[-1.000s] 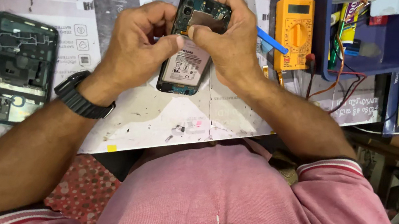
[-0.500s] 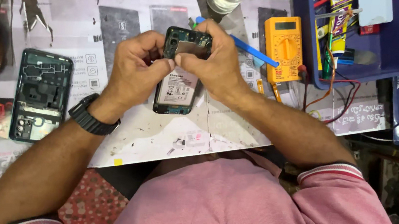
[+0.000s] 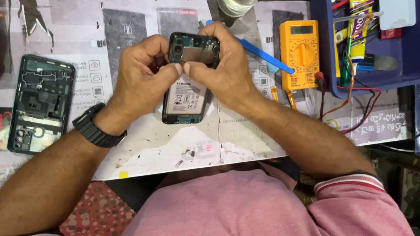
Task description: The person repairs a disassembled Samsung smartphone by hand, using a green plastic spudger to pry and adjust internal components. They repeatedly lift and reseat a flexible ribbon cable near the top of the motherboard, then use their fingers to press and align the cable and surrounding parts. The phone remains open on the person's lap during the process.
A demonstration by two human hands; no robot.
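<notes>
both hands meet over an opened phone (image 3: 186, 97), its back off and its pale battery showing, held just above the paper-covered desk (image 3: 250, 138). the left hand (image 3: 143, 76) closes its grip on the phone's left edge, thumb and forefinger pinched at the middle; the right hand (image 3: 223, 72) wraps the upper right corner, thumb tip touching the left thumb. what sits between the two thumb tips is too small to make out, and the fingers hide the phone's upper edges. both wrists bend inward, forearms coming in from the near side, a black watch (image 3: 97, 127) on the left wrist. left of the hands a dark phone back frame (image 3: 42, 104) lies flat. to the right lie a blue pry tool (image 3: 264, 55), partly hidden behind the right hand, and an orange multimeter (image 3: 299, 52); a blue tray (image 3: 418, 52) is cut off at the far edge.
</notes>
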